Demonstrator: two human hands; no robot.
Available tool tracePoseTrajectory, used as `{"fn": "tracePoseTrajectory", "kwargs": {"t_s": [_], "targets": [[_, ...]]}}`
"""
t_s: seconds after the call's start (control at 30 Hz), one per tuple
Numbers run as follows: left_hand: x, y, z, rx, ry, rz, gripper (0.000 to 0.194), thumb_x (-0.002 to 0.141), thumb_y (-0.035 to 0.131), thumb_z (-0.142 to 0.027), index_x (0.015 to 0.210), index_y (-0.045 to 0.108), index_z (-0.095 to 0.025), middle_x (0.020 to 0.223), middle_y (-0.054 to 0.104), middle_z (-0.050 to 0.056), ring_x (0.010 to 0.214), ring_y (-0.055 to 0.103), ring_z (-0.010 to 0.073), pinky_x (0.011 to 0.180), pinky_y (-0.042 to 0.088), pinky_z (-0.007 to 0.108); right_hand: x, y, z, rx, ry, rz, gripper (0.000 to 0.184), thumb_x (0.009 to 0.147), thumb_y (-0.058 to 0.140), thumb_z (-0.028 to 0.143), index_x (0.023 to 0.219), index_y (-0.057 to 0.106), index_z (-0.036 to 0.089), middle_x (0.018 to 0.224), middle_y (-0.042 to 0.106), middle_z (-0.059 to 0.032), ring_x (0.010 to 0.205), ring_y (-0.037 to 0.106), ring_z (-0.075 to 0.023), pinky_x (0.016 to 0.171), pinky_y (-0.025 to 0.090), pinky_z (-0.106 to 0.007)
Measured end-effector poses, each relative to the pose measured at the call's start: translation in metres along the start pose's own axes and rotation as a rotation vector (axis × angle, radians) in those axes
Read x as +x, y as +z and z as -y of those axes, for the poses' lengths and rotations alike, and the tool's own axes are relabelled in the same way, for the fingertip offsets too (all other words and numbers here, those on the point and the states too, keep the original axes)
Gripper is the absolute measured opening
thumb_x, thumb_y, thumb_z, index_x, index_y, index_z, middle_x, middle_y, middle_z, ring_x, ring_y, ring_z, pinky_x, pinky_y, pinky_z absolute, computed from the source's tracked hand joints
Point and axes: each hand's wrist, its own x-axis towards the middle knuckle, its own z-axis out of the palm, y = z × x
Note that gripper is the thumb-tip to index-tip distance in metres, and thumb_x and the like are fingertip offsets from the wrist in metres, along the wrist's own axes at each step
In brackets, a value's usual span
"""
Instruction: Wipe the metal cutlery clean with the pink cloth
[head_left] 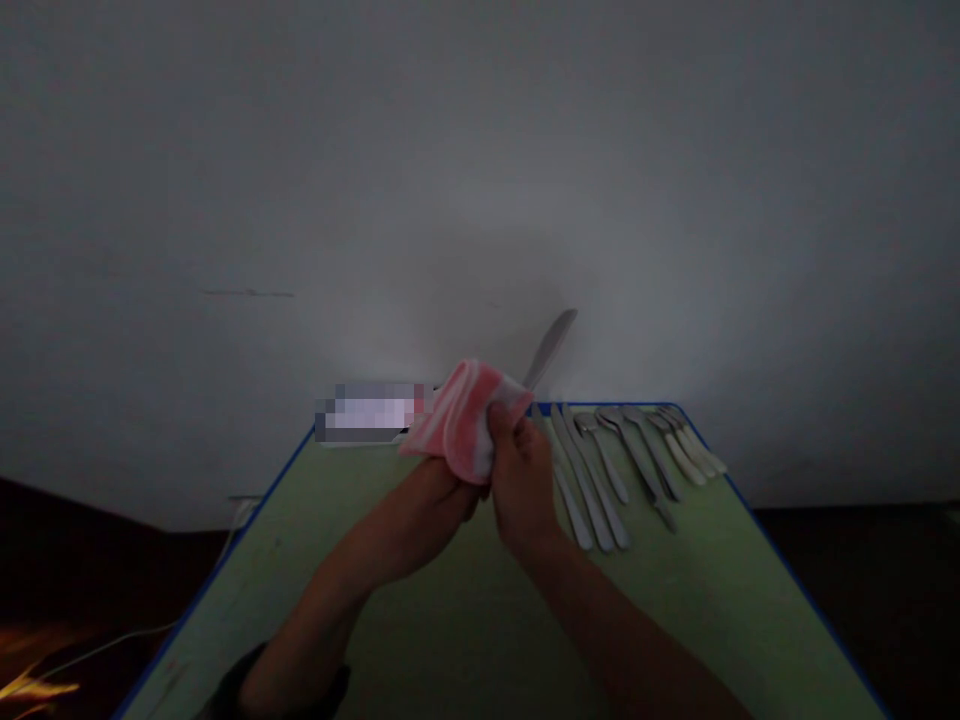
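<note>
Clenched around a pink-and-white cloth (469, 420), my right hand (525, 480) presses its thumb flat on the fabric above the middle of the desk (450, 640), toward the far edge. From the cloth's upper right juts a knife (551, 348), blade tilted up and to the right against the pale wall (480, 180), its handle out of sight. My left hand (431, 495) reaches in beneath the cloth; with most of its fingers hidden, I cannot tell what they close on. To the right of my hands, near the desk's far edge, three more knives (589, 495) lie side by side, followed by a few spoons (636, 463) and, closest to the far right corner, a cluster of white-handled cutlery (686, 460), its heads too dim to identify. At the far left corner sits a pixelated object (367, 412), partly behind the cloth.
</note>
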Motion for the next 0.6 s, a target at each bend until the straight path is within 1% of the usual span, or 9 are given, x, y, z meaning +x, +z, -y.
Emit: {"fn": "tracePoseTrajectory", "kwargs": {"t_s": [0.03, 0.13, 0.2, 0.27, 0.37, 0.43, 0.53, 0.6], "targets": [[-0.002, -0.003, 0.0, -0.041, 0.003, 0.027, 0.02, 0.088, 0.034, -0.031, 0.076, 0.046, -0.02, 0.067, 0.046, -0.003, 0.059, 0.041, 0.0113, 0.054, 0.038, 0.023, -0.001, 0.001, 0.0, 0.029, 0.013, 0.007, 0.041, 0.079, 0.053, 0.056, 0.071, 0.053, 0.016, 0.059, 0.045, 0.0041, 0.051, 0.035, -0.0071, 0.045, 0.029, -0.02], [-0.01, -0.014, -0.002, -0.132, 0.046, 0.205, 0.023, 0.092, 0.034, -0.037, 0.084, 0.048, -0.02, 0.072, 0.051, -0.001, 0.064, 0.046, 0.0116, 0.061, 0.043, 0.024, -0.001, 0.0, 0.005, 0.149, 0.063, 0.006, 0.041, 0.08, 0.051, 0.058, 0.075, 0.052, 0.018, 0.06, 0.045, 0.0047, 0.049, 0.035, -0.0072, 0.043, 0.029, -0.019], [-0.014, -0.02, -0.004, -0.133, 0.083, 0.266, 0.025, 0.093, 0.033, -0.038, 0.087, 0.049, -0.02, 0.076, 0.057, 0.0, 0.07, 0.051, 0.0126, 0.067, 0.045, 0.025, -0.001, -0.001, 0.008, 0.193, 0.123, 0.016, 0.041, 0.08, 0.049, 0.06, 0.079, 0.052, 0.019, 0.058, 0.043, 0.0058, 0.046, 0.033, -0.0071, 0.042, 0.027, -0.019], [-0.015, -0.023, -0.007, -0.084, 0.112, 0.255, 0.026, 0.095, 0.031, -0.036, 0.085, 0.05, -0.02, 0.076, 0.06, 0.001, 0.072, 0.055, 0.0131, 0.07, 0.045, 0.025, -0.003, -0.002, 0.009, 0.197, 0.149, 0.024, 0.041, 0.081, 0.047, 0.06, 0.079, 0.052, 0.019, 0.055, 0.041, 0.0065, 0.044, 0.032, -0.0069, 0.041, 0.027, -0.019], [-0.015, -0.022, -0.011, 0.045, 0.122, 0.196, 0.033, 0.096, 0.029, -0.035, 0.075, 0.05, -0.019, 0.067, 0.058, -0.001, 0.064, 0.055, 0.012, 0.068, 0.044, 0.025, -0.002, -0.003, 0.012, 0.172, 0.07, -0.009, 0.041, 0.084, 0.044, 0.058, 0.075, 0.053, 0.018, 0.057, 0.045, 0.0044, 0.049, 0.037, -0.0081, 0.046, 0.031, -0.02], [-0.018, -0.021, -0.013, 0.134, 0.11, 0.192, 0.038, 0.097, 0.029, -0.036, 0.069, 0.049, -0.019, 0.061, 0.055, -0.003, 0.059, 0.053, 0.0109, 0.065, 0.042, 0.024, 0.003, -0.008, 0.018, 0.112, 0.011, -0.061, 0.041, 0.085, 0.044, 0.055, 0.073, 0.054, 0.018, 0.058, 0.048, 0.0026, 0.053, 0.04, -0.0095, 0.049, 0.034, -0.022], [-0.025, -0.025, -0.016, 0.19, 0.108, 0.278, 0.041, 0.098, 0.028, -0.038, 0.069, 0.05, -0.019, 0.061, 0.055, -0.004, 0.059, 0.053, 0.0102, 0.064, 0.04, 0.023, 0.019, -0.025, 0.032, 0.039, -0.052, -0.159, 0.038, 0.085, 0.046, 0.051, 0.073, 0.058, 0.017, 0.06, 0.052, 0.0004, 0.056, 0.042, -0.0114, 0.054, 0.037, -0.024], [-0.029, -0.03, -0.017, 0.19, 0.121, 0.326, 0.041, 0.098, 0.028, -0.038, 0.071, 0.052, -0.02, 0.064, 0.056, -0.004, 0.062, 0.054, 0.0101, 0.065, 0.041, 0.022, 0.033, -0.037, 0.038, 0.115, -0.075, -0.197, 0.037, 0.085, 0.045, 0.051, 0.079, 0.059, 0.017, 0.067, 0.056, -0.0008, 0.06, 0.045, -0.012, 0.057, 0.04, -0.025]]}}
